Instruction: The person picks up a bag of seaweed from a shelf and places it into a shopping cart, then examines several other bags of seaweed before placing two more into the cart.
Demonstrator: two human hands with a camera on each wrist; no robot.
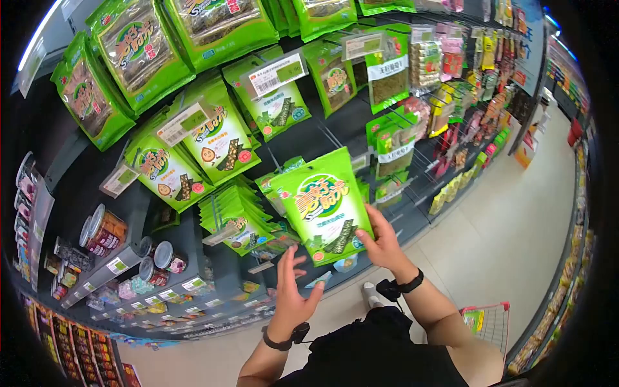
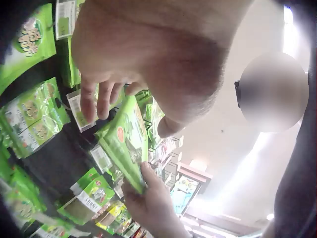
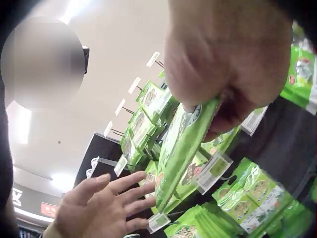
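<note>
Green-and-white rectangular plastic packet (image 1: 322, 203): centre, right edge pinched by bare right hand (image 1: 385, 245), some fingers hidden behind. Bare left hand (image 1: 295, 298): fingers extended, near its left corner; contact unclear. Beyond: dark shelving (image 1: 306, 143). Far right: pink hanging packets (image 1: 453, 57), print illegible.

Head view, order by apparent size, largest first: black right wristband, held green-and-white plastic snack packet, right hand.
1. Green-and-white plastic snack packet
2. Right hand
3. Black right wristband

A grey-edged shelf (image 1: 97, 278) holds lidded jars (image 1: 109, 232)
</note>
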